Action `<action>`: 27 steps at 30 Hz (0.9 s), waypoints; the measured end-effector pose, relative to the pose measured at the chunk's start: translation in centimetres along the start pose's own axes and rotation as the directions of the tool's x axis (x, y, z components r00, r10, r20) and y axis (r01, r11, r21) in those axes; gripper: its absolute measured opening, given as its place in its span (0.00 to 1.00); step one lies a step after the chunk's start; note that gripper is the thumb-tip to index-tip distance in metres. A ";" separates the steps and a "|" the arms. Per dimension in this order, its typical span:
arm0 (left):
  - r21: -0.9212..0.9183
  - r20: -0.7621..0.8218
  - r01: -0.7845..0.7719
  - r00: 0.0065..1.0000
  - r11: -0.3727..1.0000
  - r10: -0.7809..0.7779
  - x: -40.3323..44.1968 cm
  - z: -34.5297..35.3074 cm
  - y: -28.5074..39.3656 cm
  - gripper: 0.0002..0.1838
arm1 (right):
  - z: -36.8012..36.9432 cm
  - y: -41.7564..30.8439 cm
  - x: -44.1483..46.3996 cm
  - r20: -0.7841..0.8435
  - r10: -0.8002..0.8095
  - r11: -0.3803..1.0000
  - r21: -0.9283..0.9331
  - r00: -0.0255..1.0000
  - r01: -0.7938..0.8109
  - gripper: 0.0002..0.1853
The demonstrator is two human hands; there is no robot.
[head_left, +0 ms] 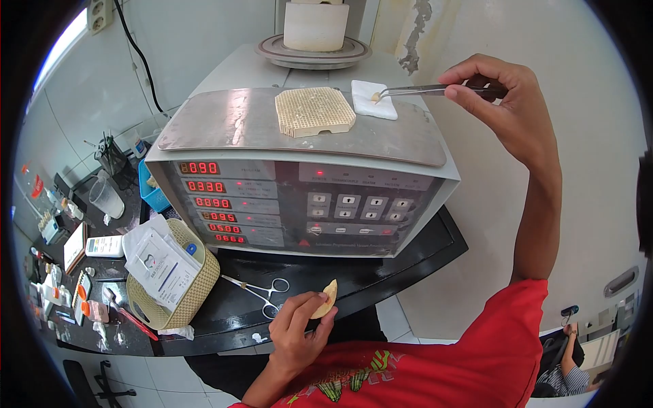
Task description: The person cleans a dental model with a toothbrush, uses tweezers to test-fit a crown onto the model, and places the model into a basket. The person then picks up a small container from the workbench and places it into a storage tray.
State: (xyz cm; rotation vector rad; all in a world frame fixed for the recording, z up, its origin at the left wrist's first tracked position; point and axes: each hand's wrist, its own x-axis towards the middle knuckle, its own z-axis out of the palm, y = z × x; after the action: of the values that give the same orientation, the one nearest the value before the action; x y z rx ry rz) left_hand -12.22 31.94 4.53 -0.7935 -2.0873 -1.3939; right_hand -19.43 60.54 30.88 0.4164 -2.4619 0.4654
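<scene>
My right hand (500,92) is closed on metal tweezers (422,90) above the right side of the machine top. Their tips meet a small yellowish piece (376,98) over a white folded pad (366,112). Left of the pad, a cream honeycomb block (314,112) lies on the metal plate (204,126). Down by the counter's front edge, my left hand (299,333) holds a pale yellow curved piece (328,300) between thumb and fingers. Metal scissor-like forceps (262,291) lie just left of this hand.
The machine's panel (299,211) shows red digits. A round platform with a white cylinder (313,28) stands behind. At left are a woven basket (204,292) with packets, a blue basket (153,194), a clear cup (107,198) and bottles. Another person (568,370) is at lower right.
</scene>
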 end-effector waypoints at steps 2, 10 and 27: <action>0.001 0.001 -0.001 1.000 1.000 0.001 0.0 0.0 0.0 0.18 | 0.0 0.2 0.1 0.004 0.001 1.000 0.004 1.000 -0.001 0.08; 0.008 0.001 -0.005 1.000 1.000 0.005 0.0 0.0 0.0 0.18 | -0.2 0.9 -0.2 0.015 0.093 0.994 0.052 0.996 -0.094 0.08; 0.017 0.003 -0.014 1.000 1.000 0.014 0.0 0.1 0.0 0.18 | -0.3 1.7 -0.2 0.020 0.244 0.963 0.112 0.970 -0.244 0.12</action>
State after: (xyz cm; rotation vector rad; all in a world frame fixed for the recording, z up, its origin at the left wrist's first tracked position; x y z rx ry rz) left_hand -12.25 32.01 4.54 -0.8021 -2.0887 -1.3673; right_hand -19.81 62.19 30.59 0.1581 -2.5113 0.7092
